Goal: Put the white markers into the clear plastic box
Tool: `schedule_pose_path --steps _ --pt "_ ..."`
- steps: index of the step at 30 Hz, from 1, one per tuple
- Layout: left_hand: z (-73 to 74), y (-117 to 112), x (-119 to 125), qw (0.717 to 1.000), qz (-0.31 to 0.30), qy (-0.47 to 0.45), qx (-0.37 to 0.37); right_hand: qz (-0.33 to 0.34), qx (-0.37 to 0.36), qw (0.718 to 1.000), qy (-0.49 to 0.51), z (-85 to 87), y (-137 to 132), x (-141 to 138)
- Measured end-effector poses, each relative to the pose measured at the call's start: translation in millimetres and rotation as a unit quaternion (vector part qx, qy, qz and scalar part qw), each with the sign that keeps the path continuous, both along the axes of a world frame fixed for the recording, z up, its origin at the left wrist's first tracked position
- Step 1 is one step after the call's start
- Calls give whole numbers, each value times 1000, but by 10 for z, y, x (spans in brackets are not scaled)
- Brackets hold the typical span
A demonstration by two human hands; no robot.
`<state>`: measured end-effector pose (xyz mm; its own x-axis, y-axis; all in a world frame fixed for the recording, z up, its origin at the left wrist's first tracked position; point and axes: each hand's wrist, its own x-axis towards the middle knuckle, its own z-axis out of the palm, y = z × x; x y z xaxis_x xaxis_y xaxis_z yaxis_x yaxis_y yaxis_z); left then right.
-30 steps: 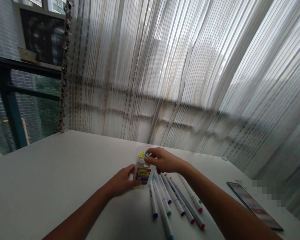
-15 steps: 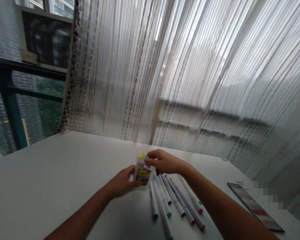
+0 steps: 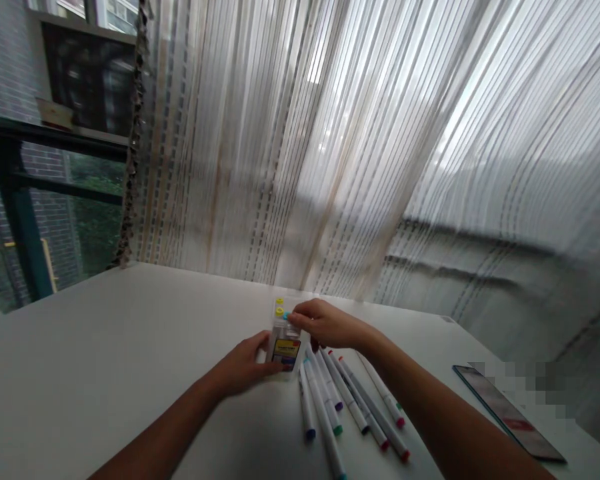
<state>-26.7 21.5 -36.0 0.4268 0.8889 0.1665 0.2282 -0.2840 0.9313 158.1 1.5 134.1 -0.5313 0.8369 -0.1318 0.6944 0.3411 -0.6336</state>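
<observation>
A small clear marker case (image 3: 283, 341) with a yellow and red label stands upright on the white table (image 3: 105, 347). Yellow-capped markers poke out of its top. My left hand (image 3: 244, 363) wraps around the case's lower left side. My right hand (image 3: 325, 324) pinches a blue-capped marker (image 3: 286, 316) at the case's top opening. Several loose white markers (image 3: 340, 403) with coloured caps lie fanned out on the table just below my right hand.
A phone or dark flat device (image 3: 505, 413) lies near the table's right edge. Striped sheer curtains (image 3: 355, 147) hang behind the table's far edge. A window with a dark frame (image 3: 25, 220) is at the left.
The blue-capped marker has sunk lower into the case under my right hand. My left hand has stayed on the case. The curtain has swayed.
</observation>
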Motion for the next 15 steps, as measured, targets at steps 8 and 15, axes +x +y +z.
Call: schedule_pose_path --steps 8,15 --pt "-41 22 3 1000 4 -9 8 -92 178 963 178 -99 -265 219" --pt "-86 40 0 1000 0 -12 11 -172 209 962 19 -786 -633 451"
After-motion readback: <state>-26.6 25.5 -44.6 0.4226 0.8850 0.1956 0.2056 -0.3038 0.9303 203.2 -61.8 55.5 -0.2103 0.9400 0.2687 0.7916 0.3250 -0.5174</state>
